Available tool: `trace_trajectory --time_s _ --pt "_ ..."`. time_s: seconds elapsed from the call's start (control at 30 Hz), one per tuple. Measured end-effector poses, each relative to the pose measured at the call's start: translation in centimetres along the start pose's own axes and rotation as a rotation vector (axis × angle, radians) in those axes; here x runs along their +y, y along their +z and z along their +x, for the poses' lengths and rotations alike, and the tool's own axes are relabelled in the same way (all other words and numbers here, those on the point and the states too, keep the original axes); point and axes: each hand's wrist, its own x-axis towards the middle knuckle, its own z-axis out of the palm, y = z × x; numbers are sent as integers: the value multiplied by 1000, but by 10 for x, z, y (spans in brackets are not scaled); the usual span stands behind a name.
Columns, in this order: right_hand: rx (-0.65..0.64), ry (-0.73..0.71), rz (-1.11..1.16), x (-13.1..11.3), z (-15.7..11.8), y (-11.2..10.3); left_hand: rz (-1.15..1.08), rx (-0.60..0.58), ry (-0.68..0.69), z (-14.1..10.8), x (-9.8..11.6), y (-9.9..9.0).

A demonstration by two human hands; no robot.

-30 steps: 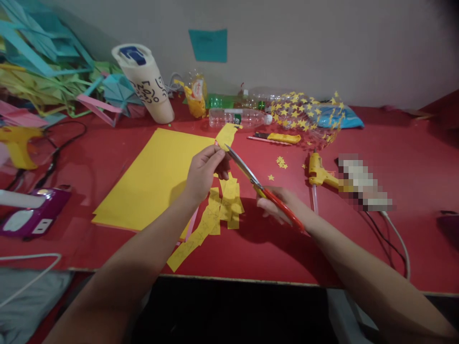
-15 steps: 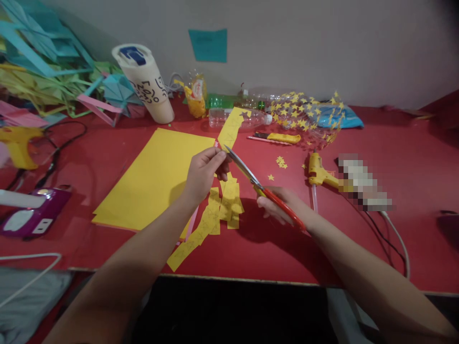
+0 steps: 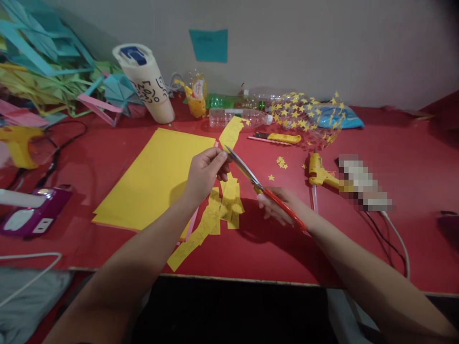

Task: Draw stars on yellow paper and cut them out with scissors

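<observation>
Your left hand [image 3: 206, 172] pinches a yellow paper strip [image 3: 231, 134] near the centre of the frame, its free end pointing up. Right of centre, your right hand [image 3: 292, 200] is wrapped around the red-handled scissors [image 3: 244, 168], blade tips by the strip; whether they touch it, I can't tell. You look to be at the cutting step; the next move calls for a steady pinch, fingertips clear of the blades.

Left hand [image 3: 208, 168]: thumb and forefinger pinched together just beside the blade tips of the scissors [image 3: 255, 183]. Right hand [image 3: 277, 206]: fingers curled at the scissors' handles. Forearms [image 3: 150, 251] extended, converging toward the scissors.
</observation>
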Motion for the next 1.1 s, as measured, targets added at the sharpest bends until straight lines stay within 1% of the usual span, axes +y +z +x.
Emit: trace_trajectory --time_s 0.23,0.43,0.67,1.0,1.1 --pt "-11 1 -11 0 1 -1 2 -1 3 0 1 -1" --pt "25 -6 -11 -1 0 -2 17 -8 10 1 0 -2" --pt "7 2 -9 -3 0 -4 10 -11 4 1 3 -4" --pt "12 -19 -31 -3 1 -5 -39 -31 13 1 1 -5" --pt "5 -5 -26 -3 1 -5 -32 -32 6 2 0 -5"
